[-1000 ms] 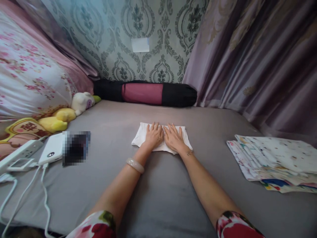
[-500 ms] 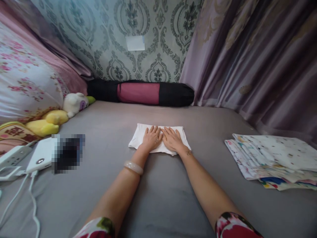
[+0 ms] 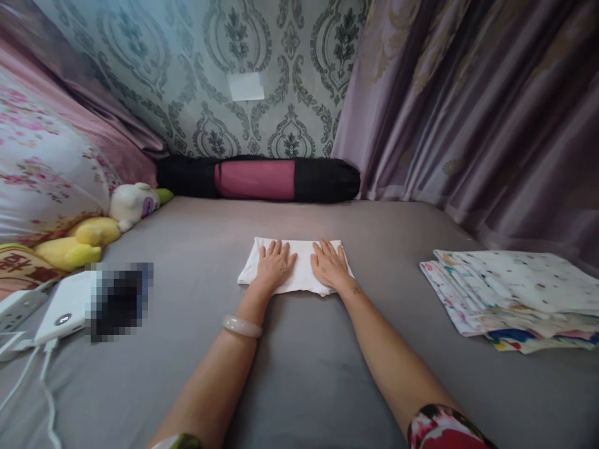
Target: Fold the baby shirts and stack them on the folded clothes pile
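Observation:
A folded white cloth lies flat in the middle of a grey bed sheet. My left hand rests palm down on the cloth's left half, fingers stretched out flat. My right hand presses on the right half the same way, fingers apart. A gap of bare cloth shows between the two hands. A pale bangle sits on my left wrist.
A stack of folded patterned cloths lies at the right. A black and pink roll lies against the wall. Plush toys, a white power bank, a blurred dark object and cables sit at the left. Curtains hang at the right.
My hands, side by side and touching at the cloth's middle before, have slid apart toward its left and right ends. The view has shifted slightly right.

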Demonstrator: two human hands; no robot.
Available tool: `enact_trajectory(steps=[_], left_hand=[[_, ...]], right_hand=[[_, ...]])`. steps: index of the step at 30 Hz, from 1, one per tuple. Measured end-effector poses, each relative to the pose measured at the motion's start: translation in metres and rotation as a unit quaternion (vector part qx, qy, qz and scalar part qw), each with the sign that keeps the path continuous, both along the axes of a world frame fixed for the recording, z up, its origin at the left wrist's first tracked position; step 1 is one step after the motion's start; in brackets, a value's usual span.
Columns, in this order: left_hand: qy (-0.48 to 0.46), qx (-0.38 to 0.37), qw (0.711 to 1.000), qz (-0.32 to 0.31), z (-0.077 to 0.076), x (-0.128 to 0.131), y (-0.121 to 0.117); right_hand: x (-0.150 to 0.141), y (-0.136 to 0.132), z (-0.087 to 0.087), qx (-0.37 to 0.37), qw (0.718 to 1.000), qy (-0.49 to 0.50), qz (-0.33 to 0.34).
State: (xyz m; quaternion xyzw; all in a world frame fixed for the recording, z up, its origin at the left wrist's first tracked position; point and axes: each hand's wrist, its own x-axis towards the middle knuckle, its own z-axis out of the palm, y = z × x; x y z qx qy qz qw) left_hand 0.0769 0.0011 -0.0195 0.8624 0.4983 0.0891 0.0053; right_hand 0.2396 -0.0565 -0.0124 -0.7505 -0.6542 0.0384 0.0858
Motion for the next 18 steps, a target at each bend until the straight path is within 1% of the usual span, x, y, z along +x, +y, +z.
enact_trajectory(steps=[4,6,8,10,12,14,18], left_hand=[[-0.005,-0.004,1.000,-0.006,0.003,-0.002,-0.001],[-0.014,0.014,1.000,-0.005,0.005,-0.006,0.000],[-0.026,0.047,0.998,0.015,0.007,-0.013,0.003],[-0.031,0.070,0.996,0.048,0.006,-0.020,0.007],[-0.025,0.059,0.995,0.075,0.002,-0.027,0.011],[-0.014,0.030,0.995,0.091,-0.002,-0.031,0.015],[-0.009,0.003,0.996,0.093,-0.008,-0.033,0.019]], right_hand=[[0.001,-0.001,0.002,0.001,1.000,0.006,0.008],[0.003,-0.003,0.003,0.004,1.000,0.005,-0.001],[0.007,-0.004,0.003,0.022,0.999,-0.005,-0.026],[0.012,-0.006,0.001,0.038,0.997,-0.017,-0.060],[0.018,-0.006,-0.002,0.031,0.996,-0.013,-0.083],[0.023,-0.005,-0.005,0.011,0.996,0.000,-0.093],[0.027,-0.002,-0.009,-0.008,0.996,0.010,-0.090]])
